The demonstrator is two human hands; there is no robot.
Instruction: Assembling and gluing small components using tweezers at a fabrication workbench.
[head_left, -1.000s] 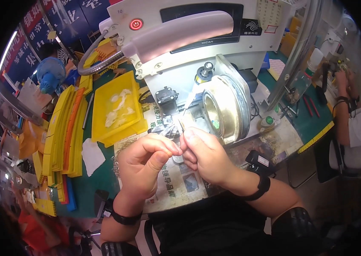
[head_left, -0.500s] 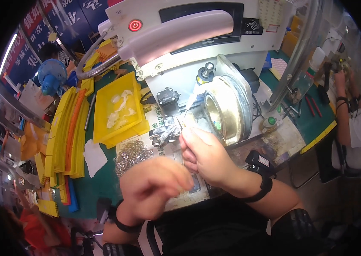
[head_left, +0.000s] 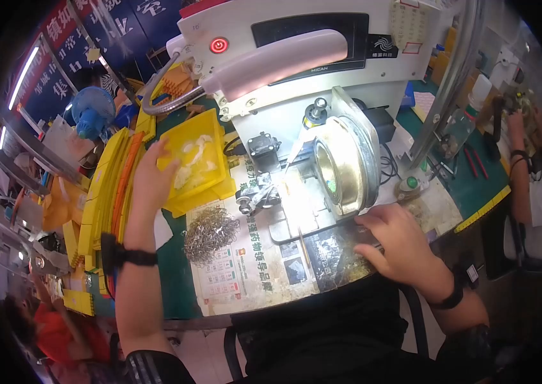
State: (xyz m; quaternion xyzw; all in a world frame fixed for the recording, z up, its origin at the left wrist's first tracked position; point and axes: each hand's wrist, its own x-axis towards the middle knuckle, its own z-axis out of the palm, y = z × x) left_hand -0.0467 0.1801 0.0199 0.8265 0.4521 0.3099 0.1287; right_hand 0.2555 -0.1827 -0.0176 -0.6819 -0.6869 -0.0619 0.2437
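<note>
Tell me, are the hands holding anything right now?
Nothing is clearly held. The left hand reaches into the yellow bin over the small white parts. The right hand rests flat on the printed paper.

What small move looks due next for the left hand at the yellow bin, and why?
Probably close the fingers on one white piece and lift it out. The left hand lies open over the yellow bin of white pieces, gripping nothing visible, while the right hand rests on the newspaper below the lit machine.
</note>
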